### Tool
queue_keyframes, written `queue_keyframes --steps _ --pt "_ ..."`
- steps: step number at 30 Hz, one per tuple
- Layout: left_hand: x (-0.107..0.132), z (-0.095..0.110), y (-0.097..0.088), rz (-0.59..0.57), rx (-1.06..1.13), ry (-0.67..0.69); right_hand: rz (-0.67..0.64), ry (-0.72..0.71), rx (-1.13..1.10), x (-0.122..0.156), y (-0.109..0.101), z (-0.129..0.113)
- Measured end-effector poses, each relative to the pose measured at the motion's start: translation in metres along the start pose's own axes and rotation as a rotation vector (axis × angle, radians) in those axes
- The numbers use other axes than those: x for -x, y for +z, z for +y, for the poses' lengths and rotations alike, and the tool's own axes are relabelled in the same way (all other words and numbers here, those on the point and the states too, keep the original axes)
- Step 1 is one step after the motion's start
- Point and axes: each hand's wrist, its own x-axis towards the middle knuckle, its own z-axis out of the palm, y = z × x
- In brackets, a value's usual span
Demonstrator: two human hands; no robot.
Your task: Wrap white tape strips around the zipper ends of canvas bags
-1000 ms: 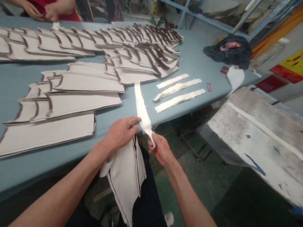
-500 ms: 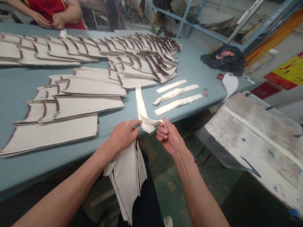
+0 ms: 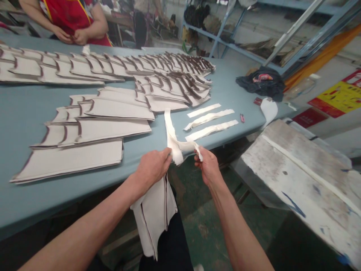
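The left forearm (image 3: pixel 96 222) extends diagonally inward and terminates at the front edge of the bench (image 3: pixel 138 146). The left hand (image 3: pixel 153 165) is set palm down, back uppermost, with the fingers drawn together in a narrow form. Its fingertips bear at the left side of a white strip (image 3: pixel 186 145); whether they pinch it cannot be told. A hanging panel (image 3: pixel 153 218), pale with dark edging, drops directly below this hand, in front of dark trousers (image 3: pixel 176 241); its upper end is hidden, so a grip on it cannot be confirmed.

The right forearm (image 3: pixel 234 218) rises steeply and angles inward. The right hand (image 3: pixel 208 164) is positioned just off the front edge, fingers curled, thumb and fingers closed on the free end of the white strip.

The strip spans the gap between both hands at the front edge. A further white length runs from it toward the rear edge; whether the two are one piece cannot be determined. Three loose strips (image 3: pixel 210 119) lie near the front edge, right of this length. Overlapping panels (image 3: pixel 79 156) lie left of the hands, well inside the same edge.
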Motion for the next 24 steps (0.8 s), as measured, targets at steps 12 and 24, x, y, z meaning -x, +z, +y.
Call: queue_keyframes --steps 12,24 --pt "-0.013 -0.001 -0.006 0.021 0.116 -0.066 -0.142 -0.024 -0.160 -0.020 0.055 -0.027" --pt "-0.026 0.011 -0.007 0.037 0.107 -0.119 -0.062 0.154 -0.378 -0.014 0.050 -0.010"
